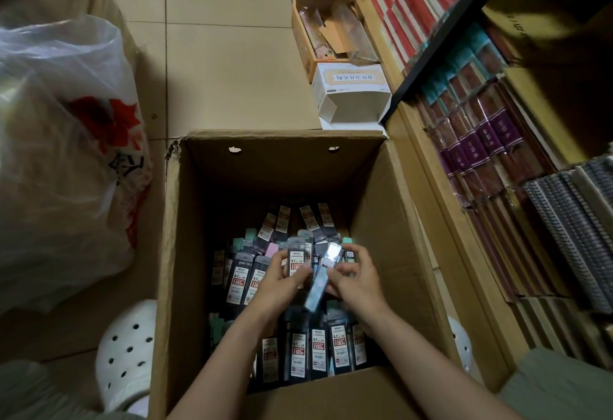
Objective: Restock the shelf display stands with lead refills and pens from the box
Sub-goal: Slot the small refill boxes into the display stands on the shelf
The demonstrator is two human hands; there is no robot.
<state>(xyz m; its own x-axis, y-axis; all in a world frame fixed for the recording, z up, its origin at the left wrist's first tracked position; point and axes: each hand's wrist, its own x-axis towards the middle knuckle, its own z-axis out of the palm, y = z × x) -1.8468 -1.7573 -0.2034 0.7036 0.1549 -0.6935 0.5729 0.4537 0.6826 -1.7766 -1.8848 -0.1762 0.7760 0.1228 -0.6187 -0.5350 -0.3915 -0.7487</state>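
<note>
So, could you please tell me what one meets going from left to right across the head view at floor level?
Plastic bag → white clog → cardboard box with lead refills → shelf of notebooks.

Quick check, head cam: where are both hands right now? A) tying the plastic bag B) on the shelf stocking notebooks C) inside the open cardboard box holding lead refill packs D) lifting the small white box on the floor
C: the left hand and right hand are both down inside the open cardboard box, each gripping lead refill packs above the pile; the plastic bag lies untouched beside it.
</note>
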